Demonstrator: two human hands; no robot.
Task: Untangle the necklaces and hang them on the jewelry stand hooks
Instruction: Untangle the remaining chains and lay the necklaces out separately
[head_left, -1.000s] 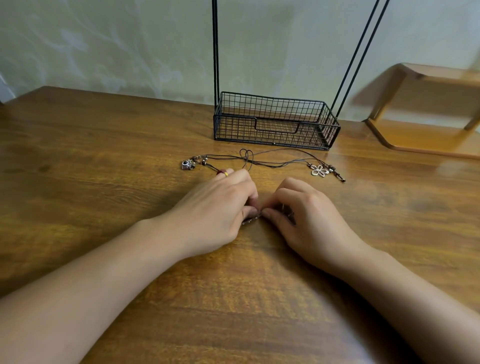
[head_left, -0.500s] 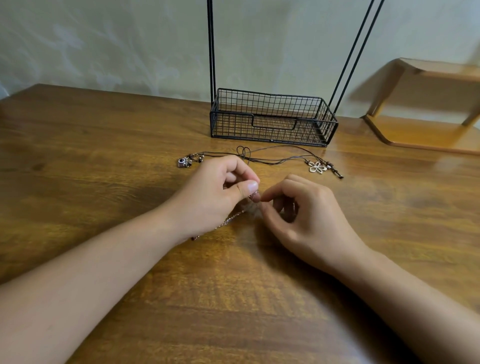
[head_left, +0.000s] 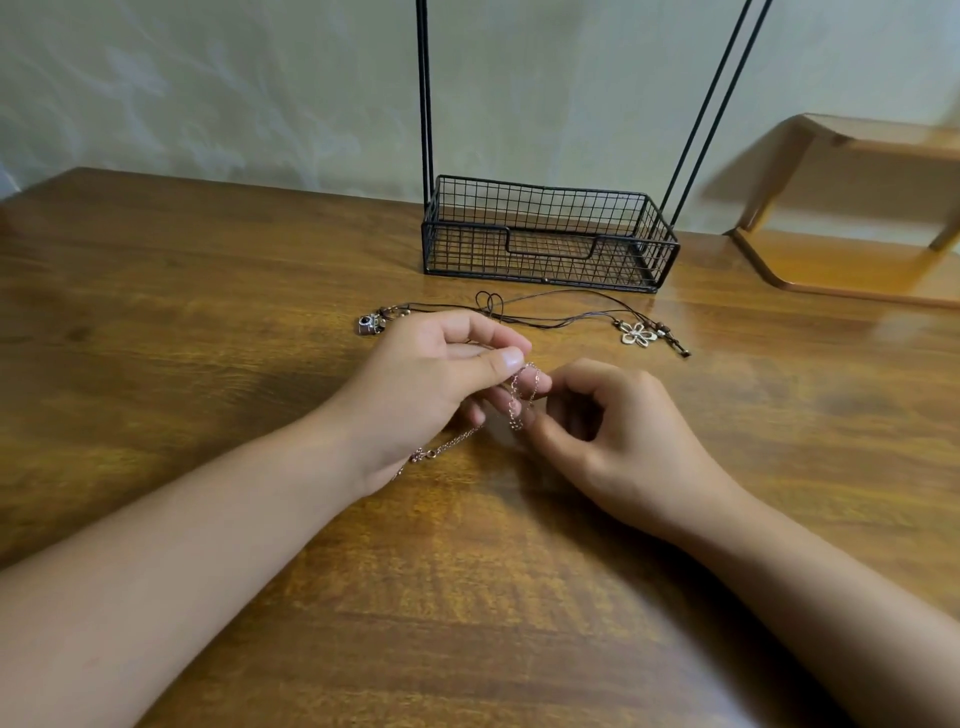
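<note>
A thin rose-gold chain necklace (head_left: 517, 400) is looped over the fingertips of my left hand (head_left: 431, 384), pinched between thumb and forefinger; its clasp end trails down to the table below my left wrist. My right hand (head_left: 608, 426) sits just to the right with curled fingers, its thumb and fingertips at the chain's hanging loop. Behind the hands lie dark cord necklaces (head_left: 550, 312), one with a flower pendant (head_left: 638, 333), one with a small camera charm (head_left: 369, 325). The black jewelry stand (head_left: 545, 234) has a wire basket base and thin uprights; its hooks are out of frame.
The wooden table (head_left: 208, 312) stretches wide on the left and in front of me. A wooden shelf piece (head_left: 857, 260) stands at the back right next to the stand. A pale wall runs behind the table.
Both hands rose off the table, lifting the chain. My left hand now holds a loop of it up, the clasp end dangles below, and my right hand has drawn slightly apart.
</note>
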